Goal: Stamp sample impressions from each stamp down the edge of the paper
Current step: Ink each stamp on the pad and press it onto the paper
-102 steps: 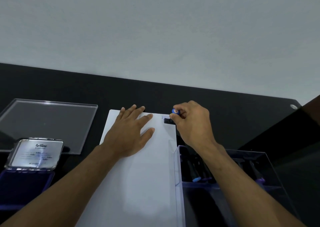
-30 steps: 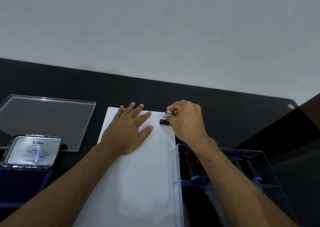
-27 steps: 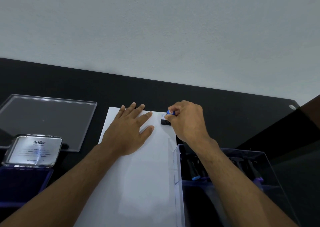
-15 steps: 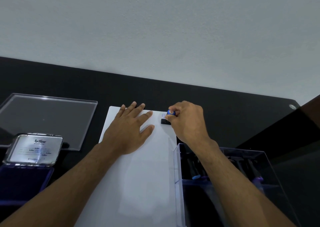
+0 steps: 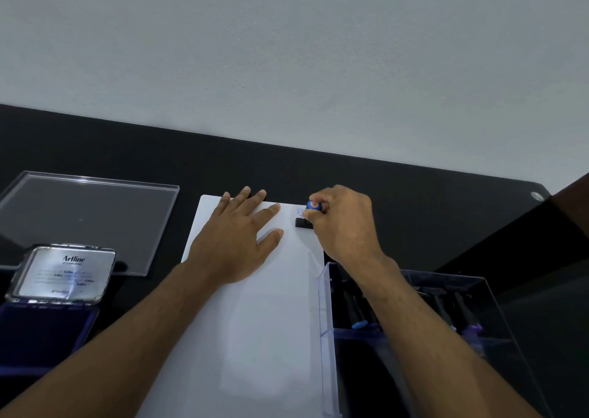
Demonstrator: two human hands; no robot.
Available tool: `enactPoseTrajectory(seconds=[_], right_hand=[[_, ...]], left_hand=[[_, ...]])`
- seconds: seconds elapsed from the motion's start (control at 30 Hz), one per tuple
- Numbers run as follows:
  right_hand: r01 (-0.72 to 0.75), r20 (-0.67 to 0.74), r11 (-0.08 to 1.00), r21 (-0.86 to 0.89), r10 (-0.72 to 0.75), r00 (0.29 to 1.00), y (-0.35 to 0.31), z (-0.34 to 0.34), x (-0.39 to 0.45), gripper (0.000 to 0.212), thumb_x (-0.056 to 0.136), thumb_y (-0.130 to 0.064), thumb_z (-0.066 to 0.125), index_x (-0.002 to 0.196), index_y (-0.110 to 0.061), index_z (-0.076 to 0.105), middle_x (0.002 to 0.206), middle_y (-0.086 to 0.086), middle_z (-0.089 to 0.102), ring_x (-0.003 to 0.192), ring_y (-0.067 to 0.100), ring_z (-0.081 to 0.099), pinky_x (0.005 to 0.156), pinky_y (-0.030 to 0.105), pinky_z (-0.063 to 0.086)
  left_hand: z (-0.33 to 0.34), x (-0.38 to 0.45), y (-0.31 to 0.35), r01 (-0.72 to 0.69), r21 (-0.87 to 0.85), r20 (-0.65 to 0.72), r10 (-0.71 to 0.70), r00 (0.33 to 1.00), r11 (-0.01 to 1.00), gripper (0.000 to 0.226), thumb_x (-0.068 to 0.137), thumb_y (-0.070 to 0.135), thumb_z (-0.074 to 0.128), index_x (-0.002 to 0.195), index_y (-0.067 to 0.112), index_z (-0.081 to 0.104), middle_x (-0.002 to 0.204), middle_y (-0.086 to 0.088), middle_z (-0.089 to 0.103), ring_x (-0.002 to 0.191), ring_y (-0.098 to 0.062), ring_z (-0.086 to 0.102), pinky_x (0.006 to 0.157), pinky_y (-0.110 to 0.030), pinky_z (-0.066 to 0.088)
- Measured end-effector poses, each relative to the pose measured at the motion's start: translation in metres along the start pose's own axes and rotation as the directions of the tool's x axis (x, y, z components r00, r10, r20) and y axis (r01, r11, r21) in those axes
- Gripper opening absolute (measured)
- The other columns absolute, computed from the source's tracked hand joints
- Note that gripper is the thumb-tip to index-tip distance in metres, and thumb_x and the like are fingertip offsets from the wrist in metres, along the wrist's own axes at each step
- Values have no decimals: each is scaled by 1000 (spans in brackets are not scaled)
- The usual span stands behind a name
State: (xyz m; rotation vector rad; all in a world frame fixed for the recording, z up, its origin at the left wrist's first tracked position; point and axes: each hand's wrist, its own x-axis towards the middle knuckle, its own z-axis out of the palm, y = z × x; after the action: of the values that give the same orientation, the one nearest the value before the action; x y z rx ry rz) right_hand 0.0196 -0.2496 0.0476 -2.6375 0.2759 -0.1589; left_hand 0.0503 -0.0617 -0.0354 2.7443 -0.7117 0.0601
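A white sheet of paper [image 5: 267, 315] lies on the black table. My left hand [image 5: 237, 237] rests flat on its upper part, fingers spread. My right hand [image 5: 342, 223] grips a stamp [image 5: 304, 221] with a black base and a blue-capped handle, its base down on the paper near the top right edge. A faint blue impression [image 5: 299, 211] shows on the paper just above the stamp's base. An open blue ink pad [image 5: 38, 334] with a silver Artline lid sits at the left.
A clear plastic box [image 5: 325, 328] holding several more stamps stands right of the paper, under my right forearm. A clear acrylic lid [image 5: 83, 220] lies at the far left. A grey wall rises behind the table.
Since 3.4 s ago the stamp has shifted slightly left and down on the paper, below the first impression. Over the last second both hands have barely moved.
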Motion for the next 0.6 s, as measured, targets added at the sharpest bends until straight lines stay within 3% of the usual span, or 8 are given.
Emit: enactPoseTrajectory(seconds=[0.13, 0.2, 0.27, 0.33, 0.43, 0.6], right_hand=[[-7, -45, 992, 129, 13, 999, 3, 1, -3, 12, 87, -23, 74, 98, -19, 74, 98, -4, 71, 82, 7, 64, 87, 28, 57], [-10, -161, 957, 291, 59, 985, 9, -5, -5, 3, 83, -20, 75, 85, -21, 72, 83, -8, 71, 73, 10, 68, 72, 33, 60], [-67, -239, 845, 530, 225, 945, 14, -19, -7, 4, 81, -17, 73, 80, -18, 69, 74, -4, 70, 62, 14, 70, 56, 33, 60], [-138, -209, 719, 681, 372, 905, 21, -31, -8, 5, 80, -12, 71, 81, -12, 67, 75, 3, 70, 56, 17, 69, 51, 34, 59], [-240, -86, 601, 763, 462, 883, 29, -33, -9, 6, 79, -7, 70, 83, -7, 66, 77, 9, 71, 56, 20, 68, 53, 37, 59], [-308, 12, 515, 800, 500, 866, 34, -29, -11, 6, 79, -4, 69, 84, -5, 66, 75, 11, 70, 55, 19, 66, 54, 33, 57]], left_hand=[[0, 0, 0, -2, 5, -6, 2, 1000, 1000, 80, 89, 71, 7, 154, 34, 37, 166, 2, 24, 155, -20, 10, 126, -43, 4], [-1, -2, 1, -5, 0, -8, 5, 1000, 1000, 79, 90, 70, 8, 154, 34, 37, 166, 3, 23, 155, -19, 10, 126, -43, 3], [-1, -2, 1, -1, 1, -4, 1, 1000, 1000, 79, 90, 70, 7, 154, 35, 35, 166, 4, 22, 156, -18, 8, 127, -42, 2], [-1, -2, 1, -7, -4, -9, 7, 1000, 1000, 78, 90, 70, 8, 154, 34, 36, 166, 3, 23, 155, -19, 9, 127, -42, 2], [0, -2, 0, -9, -4, -12, 9, 1000, 1000, 78, 91, 70, 9, 154, 33, 38, 166, 3, 24, 155, -19, 10, 127, -44, 5], [1, -3, -1, -13, -2, -22, 13, 1000, 1000, 76, 92, 69, 13, 153, 32, 41, 164, 2, 28, 155, -21, 14, 126, -45, 7]])
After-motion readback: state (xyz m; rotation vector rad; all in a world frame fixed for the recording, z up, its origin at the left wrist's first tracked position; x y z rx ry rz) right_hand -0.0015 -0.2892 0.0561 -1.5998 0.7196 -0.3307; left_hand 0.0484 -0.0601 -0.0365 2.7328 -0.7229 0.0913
